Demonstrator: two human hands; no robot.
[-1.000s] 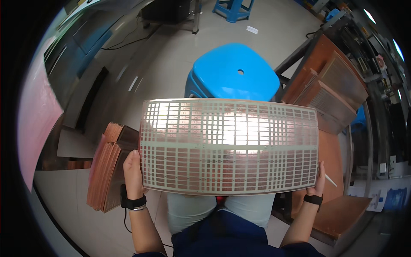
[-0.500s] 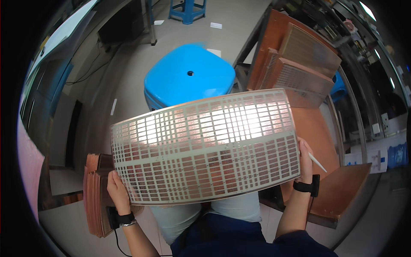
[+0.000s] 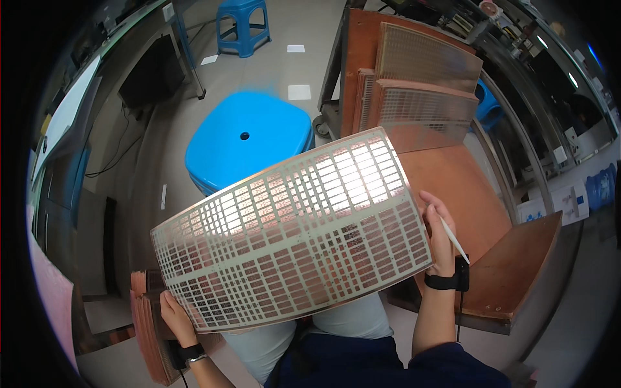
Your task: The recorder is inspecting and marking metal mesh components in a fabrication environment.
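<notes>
A wide copper circuit board panel [image 3: 294, 240], patterned with rows of small rectangles on pale green, lies slanted above my lap, its right end higher. My left hand [image 3: 177, 318] is closed on its lower left edge, the fingers partly hidden beneath. At the right edge my right hand [image 3: 441, 244] bears the panel, its fingertips raised beside the edge. A slim white pen-like stick [image 3: 455, 240] is tucked in that same hand, pointing up and left. Bright light reflects off the panel's upper half.
A blue stool [image 3: 252, 139] stands just beyond the panel; another blue stool [image 3: 243, 29] is farther off. On the right, a brown rack [image 3: 453, 184] holds several upright panels [image 3: 427, 107]. A stack of copper-coloured boards [image 3: 147, 343] stands by my left hand.
The panel has tilted, its left end dropping and its right end shifting left. My right fingers have lifted partly off the edge, and the white stick has swung round. The view has shifted right.
</notes>
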